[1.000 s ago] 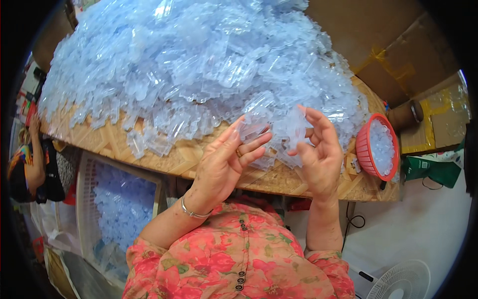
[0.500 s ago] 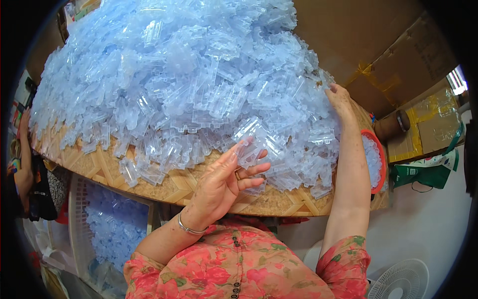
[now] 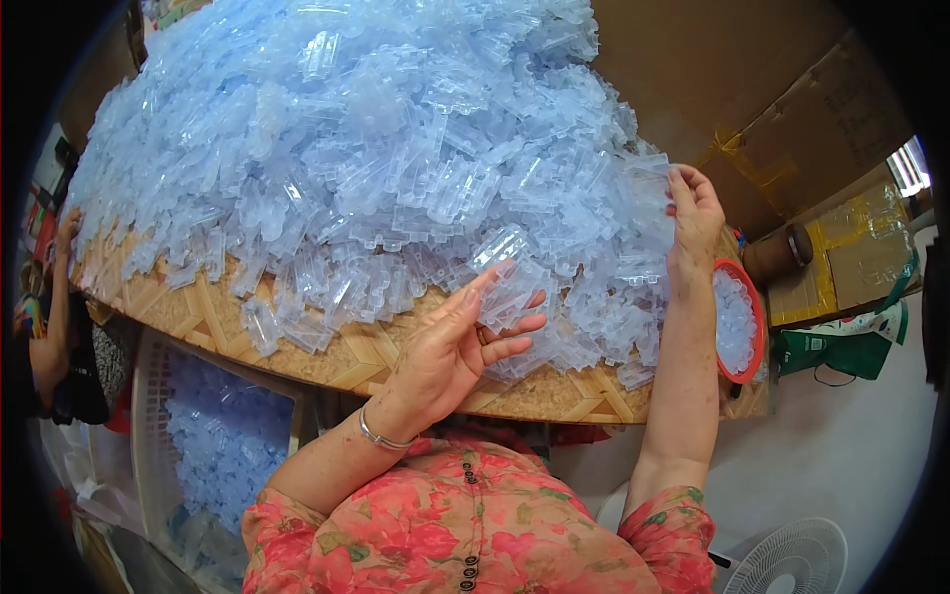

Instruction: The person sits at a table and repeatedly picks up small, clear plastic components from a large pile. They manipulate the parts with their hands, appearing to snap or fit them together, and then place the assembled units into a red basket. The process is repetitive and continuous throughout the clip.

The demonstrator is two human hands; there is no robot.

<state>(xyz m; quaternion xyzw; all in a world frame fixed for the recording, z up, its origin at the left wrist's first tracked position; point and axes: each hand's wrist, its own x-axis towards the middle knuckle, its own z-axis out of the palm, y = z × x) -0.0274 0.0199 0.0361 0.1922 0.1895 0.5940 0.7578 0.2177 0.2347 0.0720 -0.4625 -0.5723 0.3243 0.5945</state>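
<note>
A big heap of clear, bluish plastic pieces (image 3: 366, 148), flat and notched along their edges, covers most of the table. Low over its front edge is my left hand (image 3: 450, 346), palm turned up, with a few clear plastic pieces (image 3: 508, 297) between thumb and fingers. My right hand (image 3: 698, 213) is at the heap's right side. Its thumb and fingertips pinch one flat clear plastic piece (image 3: 648, 171), which points left over the heap.
Beside my right forearm stands a red-rimmed basin (image 3: 760, 332) of small clear pieces. A pale crate (image 3: 153, 436) of similar pieces sits below the table's left front. Cardboard (image 3: 782, 109) walls the right. Another person's arm (image 3: 57, 297) reaches in at far left; a fan (image 3: 792, 559) stands lower right.
My right hand has drawn back slightly to the right from the heap and now shows a clear plastic piece in its fingertips. My left hand has barely shifted, still holding its pieces.
</note>
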